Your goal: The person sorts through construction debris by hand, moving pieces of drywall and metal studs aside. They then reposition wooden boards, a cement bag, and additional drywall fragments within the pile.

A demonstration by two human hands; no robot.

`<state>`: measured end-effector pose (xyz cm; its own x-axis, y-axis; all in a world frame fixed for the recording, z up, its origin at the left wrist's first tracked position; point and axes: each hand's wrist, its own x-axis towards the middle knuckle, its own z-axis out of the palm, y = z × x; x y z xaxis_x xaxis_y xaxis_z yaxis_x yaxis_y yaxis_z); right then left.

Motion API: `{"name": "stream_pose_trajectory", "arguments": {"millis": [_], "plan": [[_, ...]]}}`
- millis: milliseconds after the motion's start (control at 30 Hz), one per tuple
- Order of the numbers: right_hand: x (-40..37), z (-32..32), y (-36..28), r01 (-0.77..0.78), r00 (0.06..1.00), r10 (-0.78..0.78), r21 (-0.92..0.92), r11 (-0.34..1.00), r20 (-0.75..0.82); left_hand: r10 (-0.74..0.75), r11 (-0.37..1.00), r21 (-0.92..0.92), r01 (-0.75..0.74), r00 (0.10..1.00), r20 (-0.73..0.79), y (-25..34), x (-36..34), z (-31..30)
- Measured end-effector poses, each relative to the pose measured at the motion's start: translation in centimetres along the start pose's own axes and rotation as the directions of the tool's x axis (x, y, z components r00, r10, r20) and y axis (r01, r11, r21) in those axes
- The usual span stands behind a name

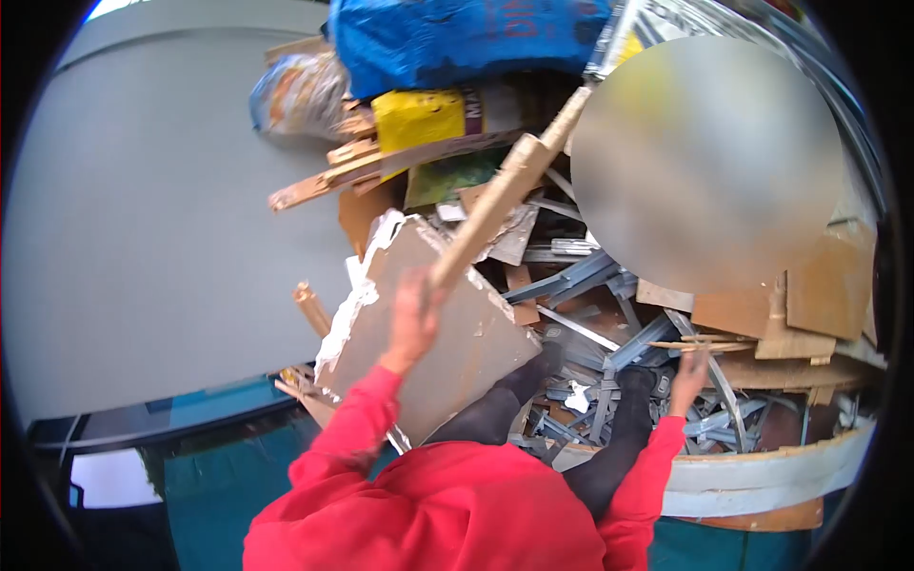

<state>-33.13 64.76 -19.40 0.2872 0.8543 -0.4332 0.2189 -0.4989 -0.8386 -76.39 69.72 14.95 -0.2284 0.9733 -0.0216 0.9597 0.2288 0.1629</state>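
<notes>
My left hand (414, 322) is closed round the lower end of a long wooden batten (495, 205), which slants up and to the right. Beneath that hand and batten lies a broken piece of plasterboard (457, 344) with torn white edges. On the right, my right hand (689, 379) is closed on thin wood strips (705, 344), which point left and right from the fingers. Below and left of it are grey metal profiles (640, 344) in a loose pile. Several pieces of brown board (731, 312) lie just beyond the right hand.
A blue sack (457, 43) and a yellow bag (419, 124) lie at the back. Loose timber (319, 190) juts out to the left. A grey panel (181, 219) fills the left side. A curved pale edge (762, 481) runs in front. A round blur hides the upper right.
</notes>
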Motion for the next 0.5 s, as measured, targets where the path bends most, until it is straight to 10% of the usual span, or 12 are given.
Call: {"name": "stream_pose_trajectory", "arguments": {"millis": [67,200,333,500], "plan": [[-1.6,1.7,-4.2,0.03,0.938,0.045,-0.211,0.977,0.343,-0.012,0.994,0.108,0.021,0.997,-0.08,-2.4,0.3,-7.9],[0.1,3.0,1.6,0.16,0.912,-0.053,-0.234,0.959,0.407,-0.005,0.948,0.305,0.092,0.961,-0.275,-7.4,-2.6,-18.9],[0.2,2.0,4.8,-0.101,0.859,0.32,-0.482,0.87,0.398,0.064,0.864,0.456,0.214,0.852,-0.52,-18.0,-14.7,-22.2],[1.3,2.7,10.6,0.182,0.91,-0.013,-0.373,0.91,0.414,-0.276,0.59,0.559,0.583,0.796,-0.538,-27.4,-29.1,-20.6]]}}
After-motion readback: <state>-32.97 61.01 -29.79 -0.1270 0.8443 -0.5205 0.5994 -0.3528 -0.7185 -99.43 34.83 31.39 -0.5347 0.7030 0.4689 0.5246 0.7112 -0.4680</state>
